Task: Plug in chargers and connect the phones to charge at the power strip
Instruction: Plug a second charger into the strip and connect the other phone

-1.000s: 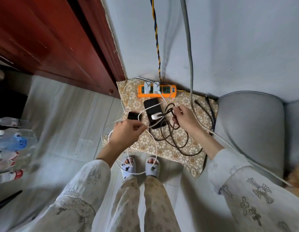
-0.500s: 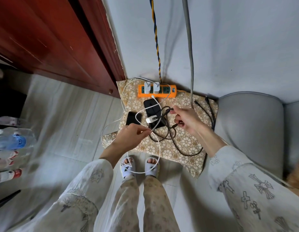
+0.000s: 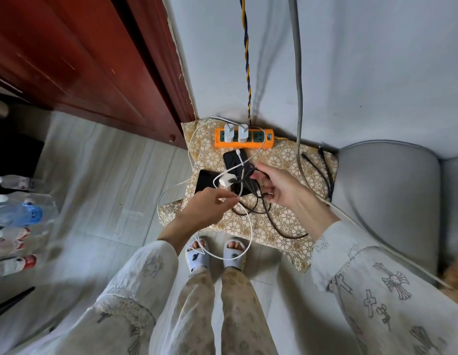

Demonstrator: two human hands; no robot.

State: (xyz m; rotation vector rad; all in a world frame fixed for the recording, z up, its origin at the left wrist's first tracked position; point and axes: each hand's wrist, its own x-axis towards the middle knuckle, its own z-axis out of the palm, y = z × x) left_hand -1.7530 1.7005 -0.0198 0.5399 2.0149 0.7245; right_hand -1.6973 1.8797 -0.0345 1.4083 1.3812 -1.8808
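Orange power strip (image 3: 244,139), beyond both hands, against wall; two white plug adapters (image 3: 235,133) seated in it. Black phone (image 3: 234,160) just beyond right hand, white lead entering its far end; second black phone (image 3: 204,181) just beyond left hand. Loose white charger (image 3: 226,180) between hands, over phones, amid black cables (image 3: 258,203). Left hand (image 3: 202,208) pinched on white cable (image 3: 248,226). Right hand (image 3: 281,187) curled round black cables. All upon floral cushion (image 3: 287,219).
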